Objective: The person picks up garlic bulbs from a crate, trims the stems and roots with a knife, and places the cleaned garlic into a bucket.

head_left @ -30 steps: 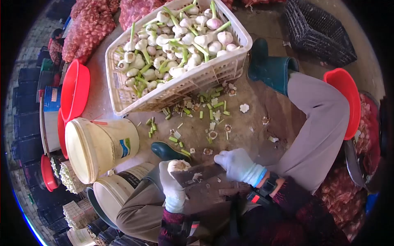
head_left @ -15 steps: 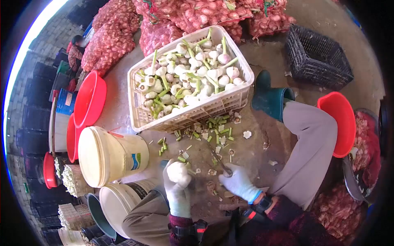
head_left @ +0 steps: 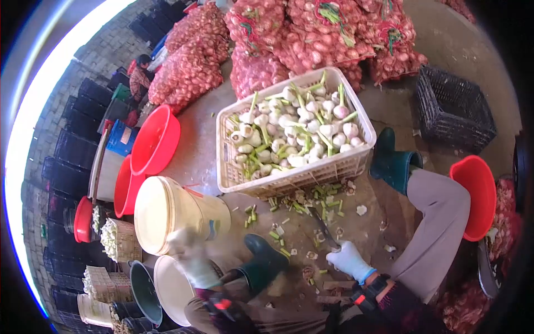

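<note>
My right hand (head_left: 351, 261), in a white glove, is closed around the handle of a knife (head_left: 321, 225) whose dark blade points up and left over the floor. My left hand (head_left: 192, 257), gloved too, is smeared by motion beside the cream bucket (head_left: 192, 209) and above a second white bucket (head_left: 171, 289). Its fingers and anything in them cannot be made out. In front of me a white plastic crate (head_left: 289, 181) holds many garlic bulbs (head_left: 300, 125) with green stems. Cut stem pieces (head_left: 325, 195) and papery scraps are scattered on the floor below it.
Red mesh sacks (head_left: 317, 47) of bulbs stand behind the crate. A black crate (head_left: 456, 108) is at the back right, a red basin (head_left: 473, 195) beside my right knee. Red tubs (head_left: 156, 139) stand left. Another person (head_left: 139, 80) sits at the far left.
My left hand has swung left from the middle, where it held a garlic bulb, to the buckets. My right hand still grips the knife. The view has shifted, moving the scene rightward and down.
</note>
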`<state>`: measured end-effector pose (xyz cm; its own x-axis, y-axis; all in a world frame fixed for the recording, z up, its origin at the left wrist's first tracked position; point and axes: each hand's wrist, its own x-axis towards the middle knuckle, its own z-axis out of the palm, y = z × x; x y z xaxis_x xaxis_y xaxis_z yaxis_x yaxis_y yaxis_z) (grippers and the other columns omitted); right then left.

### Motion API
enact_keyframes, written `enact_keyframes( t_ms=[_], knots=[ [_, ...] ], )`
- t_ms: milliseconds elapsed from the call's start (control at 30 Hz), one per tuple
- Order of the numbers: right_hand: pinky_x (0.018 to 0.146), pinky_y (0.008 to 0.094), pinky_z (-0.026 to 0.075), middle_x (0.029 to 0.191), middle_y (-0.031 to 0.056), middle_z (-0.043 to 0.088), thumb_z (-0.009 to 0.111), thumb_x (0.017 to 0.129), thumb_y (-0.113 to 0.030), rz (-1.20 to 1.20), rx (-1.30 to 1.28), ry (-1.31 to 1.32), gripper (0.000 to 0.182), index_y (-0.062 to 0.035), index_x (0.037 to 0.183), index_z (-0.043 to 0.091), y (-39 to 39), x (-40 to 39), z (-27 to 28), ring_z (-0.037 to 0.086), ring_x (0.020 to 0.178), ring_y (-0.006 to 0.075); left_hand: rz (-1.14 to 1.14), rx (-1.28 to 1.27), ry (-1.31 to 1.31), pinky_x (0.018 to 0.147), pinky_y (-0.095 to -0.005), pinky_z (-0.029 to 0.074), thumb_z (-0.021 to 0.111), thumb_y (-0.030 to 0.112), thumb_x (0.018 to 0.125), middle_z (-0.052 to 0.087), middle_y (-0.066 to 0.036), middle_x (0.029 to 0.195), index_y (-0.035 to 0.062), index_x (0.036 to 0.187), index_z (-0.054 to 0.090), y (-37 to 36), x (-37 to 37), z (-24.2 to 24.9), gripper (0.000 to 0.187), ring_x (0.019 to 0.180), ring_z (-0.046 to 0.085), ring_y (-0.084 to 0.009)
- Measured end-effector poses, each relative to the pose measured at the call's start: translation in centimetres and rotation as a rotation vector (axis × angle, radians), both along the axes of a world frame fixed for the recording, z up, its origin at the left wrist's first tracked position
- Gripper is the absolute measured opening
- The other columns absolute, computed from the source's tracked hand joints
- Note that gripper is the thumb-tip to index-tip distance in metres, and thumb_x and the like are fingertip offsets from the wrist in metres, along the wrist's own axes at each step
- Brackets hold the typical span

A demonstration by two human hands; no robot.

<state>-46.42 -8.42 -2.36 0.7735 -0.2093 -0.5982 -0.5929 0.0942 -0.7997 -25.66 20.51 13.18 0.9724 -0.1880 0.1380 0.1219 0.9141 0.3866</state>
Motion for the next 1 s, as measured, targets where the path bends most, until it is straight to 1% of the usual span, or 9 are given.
enact_keyframes(
  t_ms=[33, 67, 300, 400, 500, 667, 767, 867, 1000],
  knots=[
    [0.068, 0.0344, 0.049, 0.077, 0.0133, 0.067, 0.064, 0.072, -0.022, -0.008, 0.006, -0.005, 0.039, 0.0037, 0.101, 0.065, 0.0, 0.0, 0.1, 0.062, 0.070, 0.0225, 0.265, -0.118, 0.318, 0.105, -0.0425, 0.039, 0.057, 0.029, 0.094, 0.054, -0.016, 0.117, -0.0051, 0.126, 0.045, 1.4, 0.8, 2.5, 0.048, 0.110, 0.052, -0.0246],
    [0.068, 0.0341, 0.050, 0.079, 0.0133, 0.067, 0.064, 0.072, -0.023, -0.016, 0.013, -0.007, 0.041, 0.0039, 0.103, 0.065, 0.0, 0.0, 0.3, 0.063, 0.072, 0.0225, 0.120, -0.300, 0.254, 0.113, -0.0454, 0.032, 0.058, 0.033, 0.092, 0.041, -0.026, 0.136, -0.0149, 0.138, 0.025, 1.3, 1.8, 4.1, 0.074, 0.130, 0.041, -0.0329],
    [0.060, 0.0361, 0.046, 0.067, 0.0099, 0.059, 0.068, 0.074, -0.026, 0.061, -0.155, 0.007, 0.027, -0.0015, 0.084, 0.061, -1.3, 0.6, 1.7, 0.056, 0.060, 0.0225, -0.041, 1.490, -0.228, 0.080, -0.0271, 0.049, 0.066, 0.010, 0.083, 0.061, -0.008, 0.110, 0.0000, 0.127, 0.053, -14.4, 17.1, 0.5, 0.046, 0.095, 0.059, -0.0154],
    [0.062, 0.0379, 0.048, 0.074, 0.0170, 0.065, 0.068, 0.078, -0.020, -0.022, -0.119, -0.002, 0.033, 0.0025, 0.102, 0.063, -1.8, 1.0, 2.2, 0.063, 0.068, 0.0271, -0.083, 2.163, -0.595, 0.084, -0.0325, 0.050, 0.069, 0.011, 0.073, 0.057, -0.019, 0.122, 0.0068, 0.129, 0.053, -18.9, 24.6, -5.1, 0.058, 0.098, 0.061, -0.0255],
    [0.059, 0.0369, 0.046, 0.066, 0.0127, 0.060, 0.067, 0.077, -0.018, -0.107, -0.146, -0.031, 0.022, 0.0003, 0.088, 0.061, -2.1, 2.2, 2.4, 0.057, 0.060, 0.0255, 0.038, 2.600, -1.113, 0.091, -0.0423, 0.049, 0.073, 0.018, 0.063, 0.055, -0.021, 0.121, 0.0135, 0.129, 0.054, -21.7, 28.8, -9.4, 0.069, 0.105, 0.058, -0.0401],
    [0.055, 0.0374, 0.042, 0.060, 0.0097, 0.053, 0.066, 0.078, -0.016, -0.153, -0.112, -0.041, 0.020, -0.0013, 0.075, 0.054, -2.9, 2.7, 3.0, 0.052, 0.055, 0.0224, -0.060, 2.572, -1.079, 0.084, -0.0399, 0.051, 0.069, 0.015, 0.067, 0.063, -0.020, 0.105, 0.0061, 0.111, 0.064, -21.5, 29.1, -8.1, 0.045, 0.096, 0.063, -0.0341],
    [0.055, 0.0375, 0.042, 0.059, 0.0098, 0.052, 0.066, 0.078, -0.016, -0.212, -0.121, -0.110, 0.019, -0.0015, 0.074, 0.054, -2.4, 1.7, 2.6, 0.050, 0.054, 0.0224, 0.083, 2.044, -0.742, 0.069, -0.0350, 0.051, 0.067, 0.004, 0.072, 0.067, -0.015, 0.079, 0.0016, 0.079, 0.071, -17.8, 29.1, -8.0, 0.009, 0.074, 0.066, -0.0270],
    [0.054, 0.0376, 0.041, 0.058, 0.0100, 0.052, 0.066, 0.077, -0.015, -0.213, -0.129, -0.168, 0.018, -0.0011, 0.075, 0.054, -2.4, 1.0, 4.2, 0.049, 0.053, 0.0231, 0.182, 2.094, -0.716, 0.068, -0.0350, 0.051, 0.075, 0.014, 0.073, 0.066, -0.012, 0.085, 0.0028, 0.095, 0.068, -15.9, 26.3, -6.7, 0.026, 0.070, 0.063, -0.0219],
    [0.053, 0.0387, 0.041, 0.059, 0.0138, 0.052, 0.066, 0.077, -0.015, -0.113, -0.228, -0.189, 0.018, -0.0012, 0.075, 0.054, -2.9, 0.2, 5.5, 0.049, 0.053, 0.0258, 0.101, 2.291, -0.920, 0.085, -0.0393, 0.049, 0.073, 0.014, 0.072, 0.060, -0.013, 0.111, 0.0130, 0.120, 0.058, -18.4, 24.1, -5.7, 0.051, 0.098, 0.061, -0.0308]
  ],
)
